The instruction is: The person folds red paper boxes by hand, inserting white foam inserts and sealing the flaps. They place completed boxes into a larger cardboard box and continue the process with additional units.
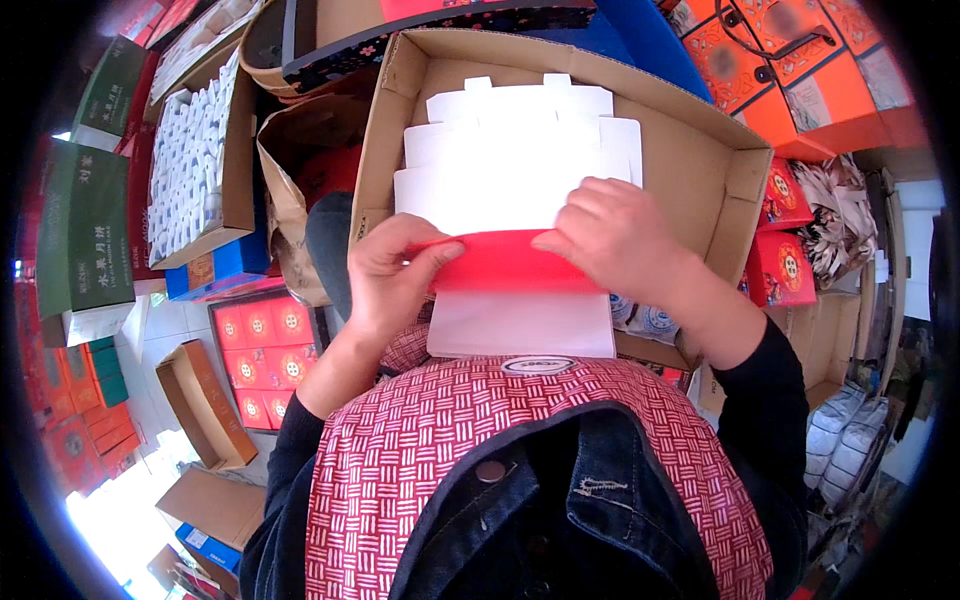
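Note:
A flat carton blank is folded between my hands, with its red side [512,263] showing as a band across the middle. My left hand [385,268] pinches the left end of this band between thumb and fingers. At the other end my right hand [622,238] is closed over the upper edge, thumb lying along the red. Below the band a white panel [520,322] reaches down to my apron. White blanks with notched tabs [520,150] lie just beyond, overlapping; where one ends and another begins I cannot tell.
The blanks rest in a shallow brown cardboard tray [700,150]. To the left stand a box packed with small white pieces [190,160], green boxes [90,230] and red boxes [265,335]. Orange boxes [780,70] are stacked at the far right. An open brown box lid [205,405] lies on the floor.

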### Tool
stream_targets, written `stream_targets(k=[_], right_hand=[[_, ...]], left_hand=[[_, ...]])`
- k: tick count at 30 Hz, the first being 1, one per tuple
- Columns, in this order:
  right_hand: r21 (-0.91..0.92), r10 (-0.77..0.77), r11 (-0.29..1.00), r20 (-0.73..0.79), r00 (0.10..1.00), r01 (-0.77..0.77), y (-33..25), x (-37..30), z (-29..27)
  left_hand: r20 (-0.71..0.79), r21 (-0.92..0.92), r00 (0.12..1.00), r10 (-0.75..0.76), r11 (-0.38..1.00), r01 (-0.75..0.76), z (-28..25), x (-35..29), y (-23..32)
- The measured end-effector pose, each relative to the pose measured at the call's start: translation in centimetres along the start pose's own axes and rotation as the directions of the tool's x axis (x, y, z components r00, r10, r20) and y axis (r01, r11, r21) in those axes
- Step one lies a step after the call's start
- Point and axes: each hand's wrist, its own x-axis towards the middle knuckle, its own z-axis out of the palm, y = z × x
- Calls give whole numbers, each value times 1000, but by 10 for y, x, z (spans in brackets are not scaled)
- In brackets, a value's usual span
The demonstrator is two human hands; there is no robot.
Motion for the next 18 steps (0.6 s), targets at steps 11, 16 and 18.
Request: stream_targets(k=[11, 16, 18], right_hand=[[640, 377, 605, 293, 878, -474, 43, -9, -12], [106, 431, 896, 20, 902, -431, 91, 39, 30], [-105, 413, 908, 56, 909, -406, 99, 50, 49]], left_hand=[[293, -399, 880, -374, 788, 468, -6, -12, -19], [370, -350, 860, -352, 805, 479, 0, -15, -11], [290, -351, 841, -458, 766, 538, 7, -6, -7]])
